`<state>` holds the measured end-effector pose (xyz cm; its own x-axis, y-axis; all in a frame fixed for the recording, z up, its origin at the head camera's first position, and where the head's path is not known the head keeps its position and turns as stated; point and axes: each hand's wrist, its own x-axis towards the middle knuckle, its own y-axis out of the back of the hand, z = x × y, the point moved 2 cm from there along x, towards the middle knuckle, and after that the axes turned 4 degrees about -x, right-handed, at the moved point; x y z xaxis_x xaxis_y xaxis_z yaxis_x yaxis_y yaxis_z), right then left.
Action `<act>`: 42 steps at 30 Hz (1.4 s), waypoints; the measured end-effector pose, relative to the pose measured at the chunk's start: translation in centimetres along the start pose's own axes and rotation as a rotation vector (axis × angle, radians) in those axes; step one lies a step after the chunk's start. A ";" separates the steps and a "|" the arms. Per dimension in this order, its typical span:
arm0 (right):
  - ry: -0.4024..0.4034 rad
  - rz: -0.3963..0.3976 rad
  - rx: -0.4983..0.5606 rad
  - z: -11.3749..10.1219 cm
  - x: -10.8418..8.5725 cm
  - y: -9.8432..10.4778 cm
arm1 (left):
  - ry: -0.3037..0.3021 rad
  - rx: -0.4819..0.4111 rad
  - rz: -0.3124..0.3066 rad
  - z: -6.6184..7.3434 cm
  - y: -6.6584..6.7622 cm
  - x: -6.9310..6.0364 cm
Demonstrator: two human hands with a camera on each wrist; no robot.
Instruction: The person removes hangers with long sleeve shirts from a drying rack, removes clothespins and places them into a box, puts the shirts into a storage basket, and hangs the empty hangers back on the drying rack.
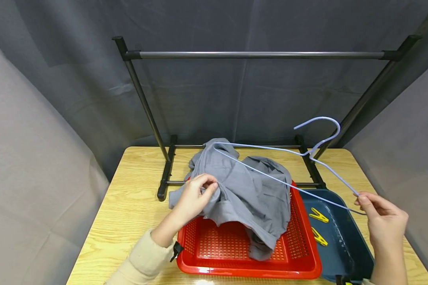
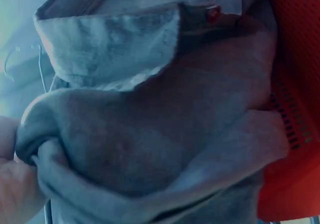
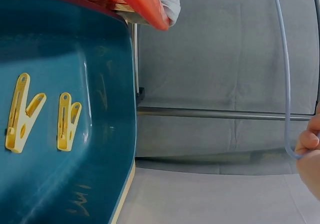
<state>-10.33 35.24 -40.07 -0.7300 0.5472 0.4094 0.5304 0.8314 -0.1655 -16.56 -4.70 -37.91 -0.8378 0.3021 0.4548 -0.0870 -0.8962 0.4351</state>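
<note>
A grey shirt lies bunched over the back of a red basket, part of it hanging down inside. My left hand pinches a fold of the shirt at its left side; in the left wrist view that hand shows at the left edge beside the folded cloth. On the right, my right hand holds a pale blue wire hanger by its right corner, the hook pointing up and left. The hanger's left end reaches the upper part of the shirt; whether it is inside the cloth I cannot tell.
A black metal clothes rack stands at the back of the wooden table. Right of the basket sits a dark blue tray with two yellow clothespins in it. Grey curtains surround the table.
</note>
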 end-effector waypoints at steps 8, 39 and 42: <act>-0.019 -0.006 -0.041 0.2 -0.2 -0.4 | -0.115 0.108 -0.249 0.2 -1.8 0.4; -0.079 0.016 -0.311 0.8 0.5 -0.9 | -0.037 0.286 -0.677 -3.1 -0.5 2.1; -0.079 0.025 -0.356 0.4 0.9 -1.1 | 0.001 0.314 -0.431 -3.8 2.4 4.5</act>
<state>-11.78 34.85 -39.89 -0.7382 0.5845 0.3367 0.6555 0.7395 0.1533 -22.63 -6.68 -37.77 -0.7621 0.6212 0.1824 -0.2581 -0.5499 0.7944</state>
